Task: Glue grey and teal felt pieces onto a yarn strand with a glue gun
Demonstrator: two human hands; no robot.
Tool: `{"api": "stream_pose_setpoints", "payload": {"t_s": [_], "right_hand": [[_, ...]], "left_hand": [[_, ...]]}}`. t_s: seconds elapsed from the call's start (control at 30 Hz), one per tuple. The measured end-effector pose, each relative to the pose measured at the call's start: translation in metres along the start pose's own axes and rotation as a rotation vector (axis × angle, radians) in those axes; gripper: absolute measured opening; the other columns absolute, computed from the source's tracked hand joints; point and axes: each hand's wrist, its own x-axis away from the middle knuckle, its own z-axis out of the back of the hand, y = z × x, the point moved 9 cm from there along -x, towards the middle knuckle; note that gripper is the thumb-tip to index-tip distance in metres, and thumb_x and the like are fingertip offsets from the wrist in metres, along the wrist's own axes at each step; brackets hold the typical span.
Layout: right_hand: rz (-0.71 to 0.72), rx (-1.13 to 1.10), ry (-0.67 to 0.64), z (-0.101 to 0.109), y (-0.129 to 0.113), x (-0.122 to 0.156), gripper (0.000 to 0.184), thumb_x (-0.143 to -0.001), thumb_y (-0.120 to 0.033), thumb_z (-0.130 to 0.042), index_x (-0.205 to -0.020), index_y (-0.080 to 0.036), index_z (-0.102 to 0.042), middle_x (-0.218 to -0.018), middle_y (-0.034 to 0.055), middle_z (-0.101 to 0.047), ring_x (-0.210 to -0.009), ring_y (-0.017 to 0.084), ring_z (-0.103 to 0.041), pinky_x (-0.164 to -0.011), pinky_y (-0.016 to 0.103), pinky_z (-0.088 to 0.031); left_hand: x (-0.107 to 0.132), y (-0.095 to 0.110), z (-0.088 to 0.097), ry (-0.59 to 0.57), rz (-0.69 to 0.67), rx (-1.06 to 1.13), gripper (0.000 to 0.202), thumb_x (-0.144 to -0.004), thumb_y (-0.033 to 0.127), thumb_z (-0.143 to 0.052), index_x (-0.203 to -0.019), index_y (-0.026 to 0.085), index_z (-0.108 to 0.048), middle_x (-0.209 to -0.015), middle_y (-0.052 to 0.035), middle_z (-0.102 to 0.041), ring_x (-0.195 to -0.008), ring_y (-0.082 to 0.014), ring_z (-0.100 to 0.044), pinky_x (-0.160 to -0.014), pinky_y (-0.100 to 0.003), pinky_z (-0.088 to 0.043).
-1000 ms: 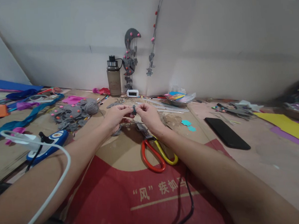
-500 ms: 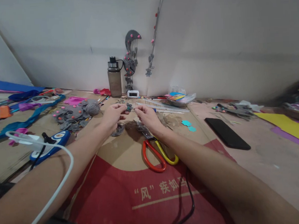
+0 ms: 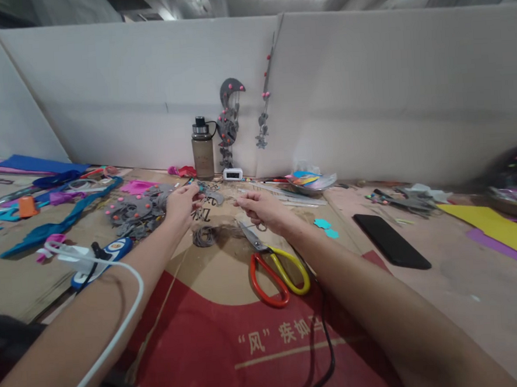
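Observation:
My left hand (image 3: 184,204) is closed in a pinch above the cardboard, its fingertips at a small grey-and-teal piece (image 3: 209,193) that looks like felt. Whether that whole piece hangs from the fingers or partly rests on the board is unclear. To the right, my right hand (image 3: 266,209) also pinches; anything between its fingertips is too fine to make out. Below the right hand lie large scissors (image 3: 270,274) with one red and one yellow handle, blades pointing away. A small coil of grey yarn (image 3: 204,236) sits between the hands, nearer the left.
Grey felt pieces with pink dots (image 3: 132,213) are heaped on the left. At the back stand a bottle (image 3: 203,153) and a small white clock (image 3: 233,174). A black phone (image 3: 390,241) lies right. A white cable (image 3: 134,306) crosses my left forearm.
My hands, close together before, have moved apart; the left went left with the grey-and-teal piece, the right slightly right. The camera has tilted up, so the ceiling shows.

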Motion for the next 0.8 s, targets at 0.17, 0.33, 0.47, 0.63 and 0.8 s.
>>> {"api": "stream_pose_setpoints", "payload": {"t_s": [0.17, 0.33, 0.47, 0.63, 0.8], "right_hand": [[0.12, -0.076, -0.094, -0.005, -0.036, 0.011, 0.02, -0.075, -0.036, -0.064, -0.075, -0.017, -0.06, -0.056, -0.0052, -0.047, -0.048, 0.005, -0.04, -0.045, 0.019, -0.03], [0.211, -0.202, -0.161, -0.011, -0.076, 0.034, 0.02, -0.075, -0.034, -0.067, -0.085, -0.018, -0.06, -0.066, -0.0043, -0.053, -0.057, 0.006, -0.048, -0.061, 0.024, -0.047], [0.313, -0.264, -0.191, -0.012, -0.107, 0.055, 0.019, -0.079, -0.032, -0.064, -0.093, -0.02, -0.058, -0.066, -0.006, -0.05, -0.056, 0.006, -0.048, -0.069, 0.028, -0.051], [0.42, -0.278, -0.143, -0.005, -0.135, 0.074, 0.015, -0.083, -0.033, -0.06, -0.09, -0.02, -0.06, -0.06, -0.0066, -0.042, -0.052, 0.005, -0.04, -0.056, 0.022, -0.047], [0.454, -0.252, -0.006, 0.013, -0.149, 0.085, 0.017, -0.085, -0.038, -0.056, -0.089, -0.022, -0.059, -0.056, -0.0076, -0.032, -0.044, 0.005, -0.027, -0.039, 0.018, -0.028]], "left_hand": [[-0.01, 0.001, 0.014, 0.05, 0.024, 0.059, 0.009, -0.063, 0.017, -0.064, -0.067, 0.014, -0.057, -0.059, 0.0028, -0.057, -0.053, -0.0077, -0.057, -0.041, -0.016, -0.035], [-0.019, -0.004, 0.024, 0.105, 0.075, 0.099, 0.005, -0.066, 0.014, -0.061, -0.068, 0.013, -0.056, -0.058, 0.0011, -0.059, -0.051, -0.0083, -0.057, -0.04, -0.017, -0.034], [-0.024, -0.009, 0.03, 0.124, 0.096, 0.138, 0.004, -0.068, 0.013, -0.06, -0.069, 0.013, -0.057, -0.057, 0.0008, -0.059, -0.05, -0.0086, -0.057, -0.041, -0.017, -0.037], [-0.026, -0.011, 0.033, 0.145, 0.102, 0.157, 0.004, -0.068, 0.013, -0.06, -0.071, 0.013, -0.056, -0.057, 0.0011, -0.059, -0.049, -0.0084, -0.057, -0.041, -0.017, -0.036], [-0.032, -0.014, 0.039, 0.166, 0.12, 0.165, 0.003, -0.071, 0.012, -0.058, -0.069, 0.013, -0.055, -0.057, 0.0011, -0.058, -0.05, -0.0081, -0.057, -0.043, -0.017, -0.037]]}}
